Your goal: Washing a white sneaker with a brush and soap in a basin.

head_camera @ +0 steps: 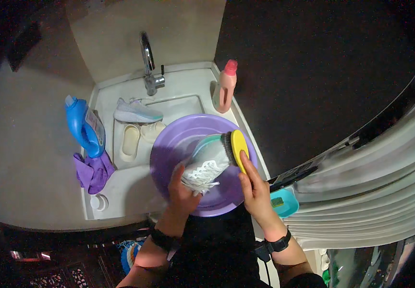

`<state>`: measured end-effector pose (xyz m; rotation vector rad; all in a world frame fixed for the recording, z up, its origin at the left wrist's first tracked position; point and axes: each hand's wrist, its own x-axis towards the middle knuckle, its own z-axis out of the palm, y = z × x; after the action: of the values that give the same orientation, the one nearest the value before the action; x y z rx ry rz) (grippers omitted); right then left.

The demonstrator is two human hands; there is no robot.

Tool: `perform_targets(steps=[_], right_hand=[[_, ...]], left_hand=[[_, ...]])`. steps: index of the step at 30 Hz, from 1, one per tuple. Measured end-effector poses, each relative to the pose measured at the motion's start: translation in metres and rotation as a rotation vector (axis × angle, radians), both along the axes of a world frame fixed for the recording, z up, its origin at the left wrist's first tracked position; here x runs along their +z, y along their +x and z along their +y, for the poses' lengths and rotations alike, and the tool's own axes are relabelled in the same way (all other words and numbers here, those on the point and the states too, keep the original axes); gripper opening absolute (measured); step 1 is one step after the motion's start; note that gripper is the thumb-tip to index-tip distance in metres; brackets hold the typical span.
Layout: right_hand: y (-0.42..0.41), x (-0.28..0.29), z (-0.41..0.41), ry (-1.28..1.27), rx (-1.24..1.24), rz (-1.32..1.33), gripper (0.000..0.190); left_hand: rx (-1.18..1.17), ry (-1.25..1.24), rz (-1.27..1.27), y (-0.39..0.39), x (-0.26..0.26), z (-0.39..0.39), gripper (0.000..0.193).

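A white lace-up sneaker [213,154] with a greenish sole edge is held over a purple plastic basin [168,136]. My left hand [184,190] grips it by the heel end, close to the loose laces. In my right hand [256,187] is a yellow-backed scrub brush [239,147], whose dark bristles press against the toe end. Some water appears to lie in the basin, below the shoe. Behind and left of the basin, a second sneaker [135,111], pale with a bluish sole, rests on its side in the white sink [171,104].
Two cream shoes, one a slip-on [130,142], lie in the sink under a chrome faucet [150,72]. A blue detergent bottle [85,126] and purple cloth [94,172] occupy the left edge. A pink bottle [225,86] stands at right. A turquoise tub [289,205] holds a sponge [277,201].
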<state>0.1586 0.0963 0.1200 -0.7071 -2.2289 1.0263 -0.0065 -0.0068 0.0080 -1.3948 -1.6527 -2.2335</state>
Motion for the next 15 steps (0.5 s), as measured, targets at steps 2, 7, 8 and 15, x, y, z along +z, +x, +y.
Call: perform_targets(steps=[2,7,8,15], right_hand=[[-0.001,-0.002,-0.001,0.055,0.017,0.037,0.047],[0.000,-0.003,0.001,0.081,0.012,0.028,0.047],[-0.001,-0.004,0.001,0.128,0.010,0.036,0.047],[-0.011,-0.021,-0.024,0.341,0.118,-0.259,0.055]], left_hand=[[-0.216,-0.021,-0.196,-0.002,-0.013,0.001,0.067],[-0.397,0.017,-0.308,-0.001,-0.014,-0.003,0.065],[-0.451,0.081,-0.390,-0.001,-0.018,-0.002,0.064],[-0.705,-0.025,-0.971,-0.001,-0.007,-0.002,0.049]])
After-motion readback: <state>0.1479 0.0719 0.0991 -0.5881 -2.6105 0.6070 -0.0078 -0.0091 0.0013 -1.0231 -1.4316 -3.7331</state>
